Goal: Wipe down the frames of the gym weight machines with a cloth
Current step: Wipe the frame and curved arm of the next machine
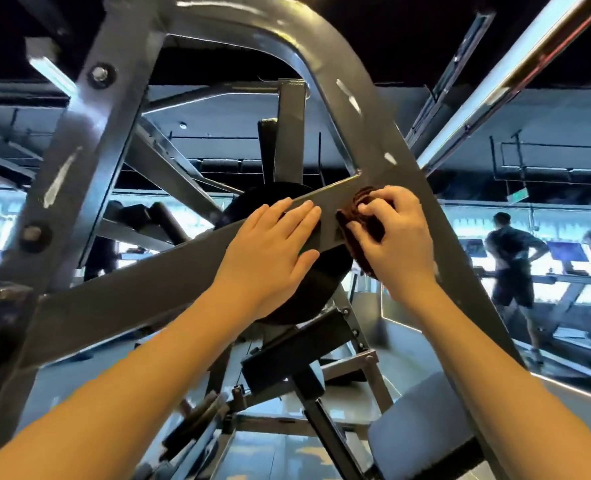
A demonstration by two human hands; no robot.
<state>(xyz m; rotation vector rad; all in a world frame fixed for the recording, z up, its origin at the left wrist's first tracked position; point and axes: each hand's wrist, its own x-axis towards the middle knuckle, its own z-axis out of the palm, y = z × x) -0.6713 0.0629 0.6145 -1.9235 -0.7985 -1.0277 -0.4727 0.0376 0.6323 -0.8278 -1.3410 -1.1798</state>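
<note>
1. The right fingers [377, 204] curl tight round the brown cloth [373, 226], bunching it into the joint where the crossbar [148, 278] meets the upright [373, 133], a corner that likely traps grime.
2. The right hand [396, 237] presses it against the metal.
3. The left fingers [301, 216] lie straight and flat on the crossbar, and the left hand [270, 251] seems to brace.
4. Behind sits a black plate [325, 278]. People [512, 258] are on treadmills at far right.

Nothing is reading clearly anywhere. Green sign [517, 196] hanging upper right is blurring too much to read; treadmill screens [563, 251] are glowing blue, illegible; machine frame [148, 289] is showing no label.
</note>
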